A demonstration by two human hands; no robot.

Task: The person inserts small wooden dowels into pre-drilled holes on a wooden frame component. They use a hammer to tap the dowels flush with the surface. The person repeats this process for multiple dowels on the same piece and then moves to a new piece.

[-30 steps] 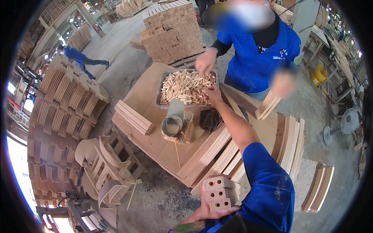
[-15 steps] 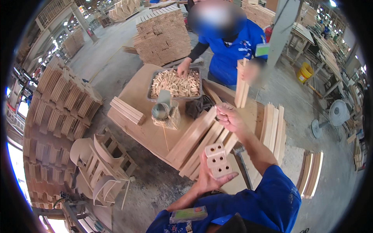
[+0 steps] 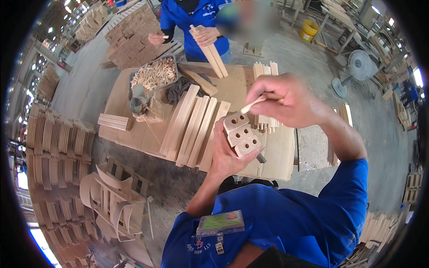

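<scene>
My left hand (image 3: 225,156) grips a bundle of three wooden bars (image 3: 241,134), their ends turned up. Each end has two drilled holes. Above the nearest holes is my right hand (image 3: 292,102), its fingers closed around a slim wooden stick (image 3: 253,103) with a pale tip. That tip is close to the top bar end; whether it touches, I cannot tell. Part of a dark tool handle (image 3: 262,158), a hammer's in the earlier frame, shows below the left hand. Several loose wooden bars (image 3: 196,129) lie on the table just left of it.
On the cardboard-covered table (image 3: 120,100) stand a bin of dowels (image 3: 154,73), a grimy pot (image 3: 138,105) and bars with dowelled ends (image 3: 267,120). Across it, a co-worker (image 3: 192,27) holds wooden slats (image 3: 210,53) and a small dowel. Curved chair parts (image 3: 114,196) stand on the left.
My view has shifted. My right hand has come back from over the table to the bar ends, holding the stick. The co-worker's hand has left the dowel bin with a dowel.
</scene>
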